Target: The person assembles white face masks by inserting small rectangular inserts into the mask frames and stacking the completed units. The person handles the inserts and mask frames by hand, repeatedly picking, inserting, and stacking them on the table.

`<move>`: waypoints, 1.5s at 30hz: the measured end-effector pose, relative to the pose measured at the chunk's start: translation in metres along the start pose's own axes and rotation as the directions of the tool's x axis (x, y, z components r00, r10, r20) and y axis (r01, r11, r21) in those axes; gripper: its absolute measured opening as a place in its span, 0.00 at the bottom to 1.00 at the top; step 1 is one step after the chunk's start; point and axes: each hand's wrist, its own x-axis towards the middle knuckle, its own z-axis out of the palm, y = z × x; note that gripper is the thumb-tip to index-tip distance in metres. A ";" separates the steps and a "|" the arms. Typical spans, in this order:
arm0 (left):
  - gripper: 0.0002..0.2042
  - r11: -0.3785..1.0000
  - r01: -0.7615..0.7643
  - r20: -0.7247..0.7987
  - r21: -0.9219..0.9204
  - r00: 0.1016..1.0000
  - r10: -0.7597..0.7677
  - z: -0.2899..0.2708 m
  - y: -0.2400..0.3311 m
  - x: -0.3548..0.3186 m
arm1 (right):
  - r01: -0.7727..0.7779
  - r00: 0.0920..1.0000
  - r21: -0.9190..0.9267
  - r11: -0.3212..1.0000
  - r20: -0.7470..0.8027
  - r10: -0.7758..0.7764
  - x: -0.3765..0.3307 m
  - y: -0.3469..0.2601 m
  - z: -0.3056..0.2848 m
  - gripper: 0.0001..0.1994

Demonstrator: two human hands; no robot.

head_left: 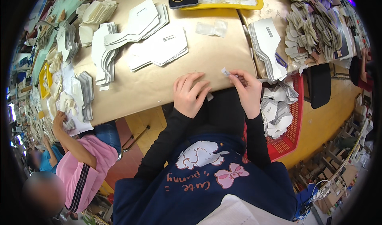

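Note:
At the near edge of the table point(223, 59), my right hand point(247, 90) pinches a small whitish label-like piece point(225, 71) between thumb and fingertips. My left hand point(190, 93) rests on the same edge, palm down, its fingers apart and a little bent. Just beside its thumb shows a small white scrap point(209, 97); whether it touches the hand I cannot tell. Farther in lie two small translucent packets point(211, 28). Left of them, a stack of white cut-out panels point(159, 49) with slots lies nearest to my left hand.
More white panel stacks point(139, 24) cover the table's left. At the far side stand a yellow tray point(223, 6) of packets and a black tray point(183, 2) holding rubber bands. Right are another panel stack point(266, 45) and a red basket point(296, 121). A person in pink point(85, 161) works at left.

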 end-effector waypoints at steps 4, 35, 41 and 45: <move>0.13 0.916 -0.274 0.026 -0.292 0.956 0.294 0.010 0.006 -0.036 | 0.005 0.999 0.033 0.999 -0.041 -0.004 -0.003 0.008 -0.007 0.06; 0.12 0.861 0.189 0.263 -0.473 0.962 -0.067 0.019 0.019 -0.053 | -0.147 0.987 0.070 0.987 -0.056 0.151 -0.005 0.018 -0.030 0.11; 0.11 0.611 0.404 0.274 -0.681 0.914 -0.299 -0.008 0.024 0.012 | -0.090 0.993 -0.119 0.989 -0.090 0.079 -0.003 0.010 -0.040 0.11; 0.07 0.887 0.353 0.281 -0.297 0.920 -0.272 0.001 0.004 0.053 | -0.051 0.998 -0.201 0.978 -0.048 0.042 0.002 0.001 -0.045 0.09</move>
